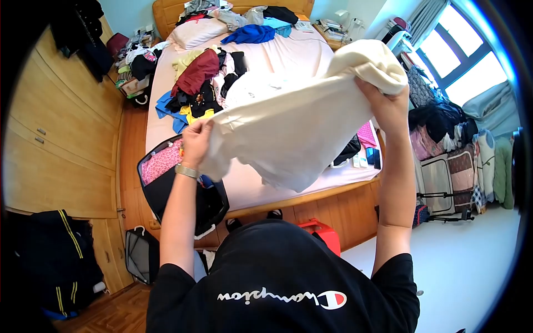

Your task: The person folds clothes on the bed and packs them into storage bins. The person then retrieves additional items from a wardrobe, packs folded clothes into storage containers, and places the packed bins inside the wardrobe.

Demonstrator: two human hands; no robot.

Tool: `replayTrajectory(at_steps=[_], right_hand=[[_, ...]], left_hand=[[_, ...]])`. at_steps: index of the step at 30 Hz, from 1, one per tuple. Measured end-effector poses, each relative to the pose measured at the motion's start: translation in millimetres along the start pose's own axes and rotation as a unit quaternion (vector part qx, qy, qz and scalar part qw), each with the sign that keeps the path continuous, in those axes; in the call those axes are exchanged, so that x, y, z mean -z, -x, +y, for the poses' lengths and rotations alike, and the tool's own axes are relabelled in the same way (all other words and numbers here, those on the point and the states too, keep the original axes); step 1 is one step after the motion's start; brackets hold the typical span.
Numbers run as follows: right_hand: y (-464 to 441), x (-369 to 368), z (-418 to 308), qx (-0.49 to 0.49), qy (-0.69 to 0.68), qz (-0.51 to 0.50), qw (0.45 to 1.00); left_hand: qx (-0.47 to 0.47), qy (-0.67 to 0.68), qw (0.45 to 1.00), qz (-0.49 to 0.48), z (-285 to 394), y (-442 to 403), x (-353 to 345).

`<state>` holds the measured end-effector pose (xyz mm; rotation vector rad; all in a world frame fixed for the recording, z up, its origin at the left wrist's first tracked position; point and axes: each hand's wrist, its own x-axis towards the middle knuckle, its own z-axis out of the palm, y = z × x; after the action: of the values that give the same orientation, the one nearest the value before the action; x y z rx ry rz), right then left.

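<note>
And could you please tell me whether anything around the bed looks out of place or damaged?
Mildly: the clothes heap on the left side of the bed looks untidy, crumpled and overlapping rather than folded. The raised cream garment shows no clear damage.

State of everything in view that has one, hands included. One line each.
Cream cloth: held up above the bed, spread between the hands, bunched at the right-hand end
Left hand: closed on one end
Right hand: closed on the bunched end
Watch: worn, left wrist
Suitcase: open, partly filled
Clothes pile: heaped, unfolded
Blue garment: crumpled
Curtain: drawn aside
Wardrobe doors: look shut
</note>
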<state>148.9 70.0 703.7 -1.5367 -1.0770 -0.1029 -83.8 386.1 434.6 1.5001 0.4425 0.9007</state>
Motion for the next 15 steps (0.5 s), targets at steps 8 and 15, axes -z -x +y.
replayTrajectory(at_steps=[8,15], right_hand=[[84.6,22.6,-50.0,0.071,-0.245,-0.329,0.909],[72.8,-23.9,-114.1,0.187,-0.458,-0.61,0.619]], left_hand=[[0.042,-0.015,0.966,-0.253,146.2,-30.0,91.9],[-0.035,-0.17,0.819,-0.546,172.4,-12.8,-23.0]])
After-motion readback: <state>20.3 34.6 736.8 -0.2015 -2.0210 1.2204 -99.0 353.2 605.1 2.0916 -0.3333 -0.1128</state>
